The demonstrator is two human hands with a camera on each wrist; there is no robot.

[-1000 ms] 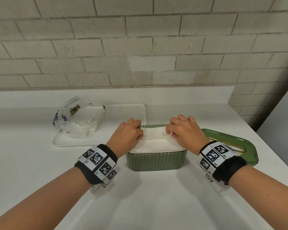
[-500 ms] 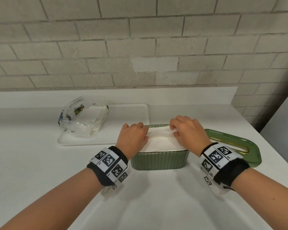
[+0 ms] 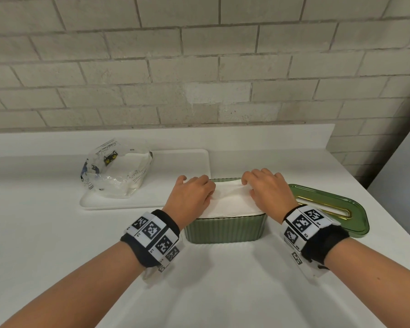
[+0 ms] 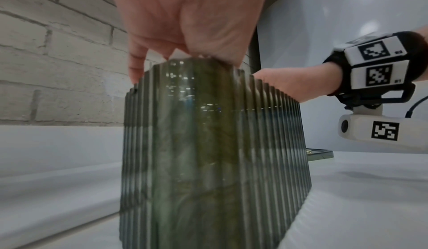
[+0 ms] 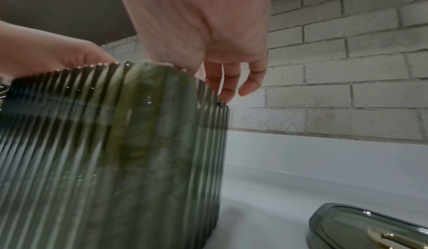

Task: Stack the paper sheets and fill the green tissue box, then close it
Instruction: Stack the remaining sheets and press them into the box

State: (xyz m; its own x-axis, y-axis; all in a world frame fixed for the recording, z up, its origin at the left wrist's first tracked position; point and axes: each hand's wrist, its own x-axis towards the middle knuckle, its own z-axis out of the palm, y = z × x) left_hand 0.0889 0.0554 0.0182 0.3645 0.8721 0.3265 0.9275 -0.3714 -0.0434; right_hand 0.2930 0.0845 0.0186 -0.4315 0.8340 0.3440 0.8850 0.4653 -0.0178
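At frame centre the box (image 3: 224, 229) stands on the desk (image 3: 199, 292), filled to the rim with sheets (image 3: 232, 202). The left hand (image 3: 191, 194) and right hand (image 3: 268, 189) press down on the stack's two ends, fingers bent over the far edge. Right of the box lies the lid (image 3: 329, 207); at upper left a tray (image 3: 187, 162) carries a clear wrapper (image 3: 115, 170).

Lid (image 3: 329, 209) flanks box (image 3: 225, 230) right; tray (image 3: 152, 200) left.
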